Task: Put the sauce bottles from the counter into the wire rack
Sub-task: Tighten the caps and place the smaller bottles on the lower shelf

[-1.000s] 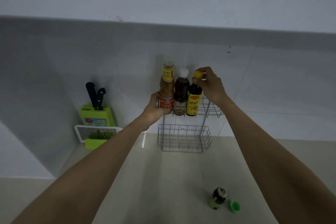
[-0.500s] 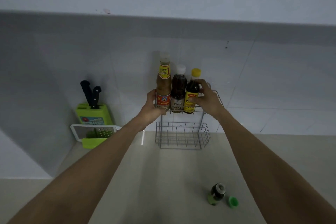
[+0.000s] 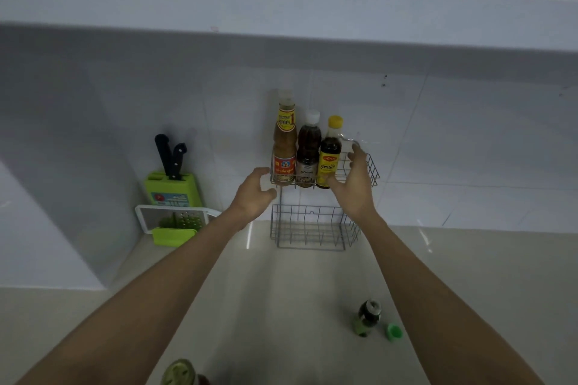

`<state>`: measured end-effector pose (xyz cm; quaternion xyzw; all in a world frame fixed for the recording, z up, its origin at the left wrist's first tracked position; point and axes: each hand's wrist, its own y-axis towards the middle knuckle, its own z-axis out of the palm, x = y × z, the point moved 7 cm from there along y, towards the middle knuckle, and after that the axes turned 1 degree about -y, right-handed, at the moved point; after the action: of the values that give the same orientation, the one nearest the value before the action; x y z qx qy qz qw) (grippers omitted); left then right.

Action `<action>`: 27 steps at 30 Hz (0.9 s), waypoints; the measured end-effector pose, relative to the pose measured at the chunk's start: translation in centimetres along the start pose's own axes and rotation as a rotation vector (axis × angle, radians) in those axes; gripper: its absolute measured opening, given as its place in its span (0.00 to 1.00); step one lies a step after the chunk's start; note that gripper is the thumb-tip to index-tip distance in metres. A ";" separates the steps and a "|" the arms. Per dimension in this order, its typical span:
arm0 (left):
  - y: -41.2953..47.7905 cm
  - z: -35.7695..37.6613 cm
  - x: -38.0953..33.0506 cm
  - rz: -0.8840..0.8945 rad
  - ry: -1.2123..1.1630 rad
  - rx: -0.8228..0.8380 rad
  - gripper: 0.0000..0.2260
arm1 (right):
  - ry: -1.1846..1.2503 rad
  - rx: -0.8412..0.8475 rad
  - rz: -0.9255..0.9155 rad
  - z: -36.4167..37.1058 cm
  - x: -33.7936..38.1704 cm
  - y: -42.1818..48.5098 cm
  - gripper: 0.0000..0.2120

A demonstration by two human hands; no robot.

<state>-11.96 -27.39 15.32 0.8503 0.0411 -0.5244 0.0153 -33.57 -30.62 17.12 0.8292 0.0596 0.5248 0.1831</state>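
Observation:
A two-tier wire rack (image 3: 367, 173) stands against the tiled wall. Its upper tier holds three upright bottles: a tall brown sauce bottle (image 3: 284, 141) with a red and yellow label, a dark bottle with a white cap (image 3: 309, 148), and a dark bottle with a yellow cap (image 3: 330, 153). My left hand (image 3: 254, 197) hovers open just left of the rack, off the bottles. My right hand (image 3: 355, 184) is open in front of the upper tier, right of the yellow-capped bottle. A small open bottle (image 3: 367, 317) stands on the counter, with its green cap (image 3: 394, 331) beside it.
The lower tier (image 3: 312, 228) holds nothing. A green knife block (image 3: 172, 187) with two black-handled knives and a green and white grater (image 3: 175, 222) stand at the back left. The top of another bottle (image 3: 179, 373) shows at the bottom edge. A cabinet underside hangs overhead.
Both hands have let go and drawn back from the rack. The right hand released the yellow-capped bottle, which now stands in the upper tier; the left hand came off the rack's left side.

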 end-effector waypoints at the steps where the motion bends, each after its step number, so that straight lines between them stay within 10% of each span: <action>1: -0.7 -0.3 0.4 0.008 0.009 0.021 0.23 | 0.002 -0.016 -0.015 -0.2 0.3 -1.1 0.36; 13: -17.0 -8.4 10.5 -0.095 -0.238 -0.180 0.15 | -0.186 0.701 -0.171 7.9 5.1 -16.0 0.17; 18: -24.1 -8.9 19.2 -0.240 -0.255 -0.276 0.27 | -0.306 1.109 -0.265 13.4 7.5 -24.2 0.20; 23: -28.6 -3.8 23.6 -0.357 -0.074 0.125 0.33 | -0.555 1.105 -0.362 16.3 8.7 -29.4 0.25; 27: -29.2 -1.0 22.4 -0.318 -0.095 0.091 0.23 | -0.663 0.948 -0.387 16.7 8.8 -31.1 0.20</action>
<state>-3.63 3.00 -3.71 0.8072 0.1504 -0.5612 -0.1043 -11.82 -3.31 6.85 0.9137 0.3762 0.1124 -0.1053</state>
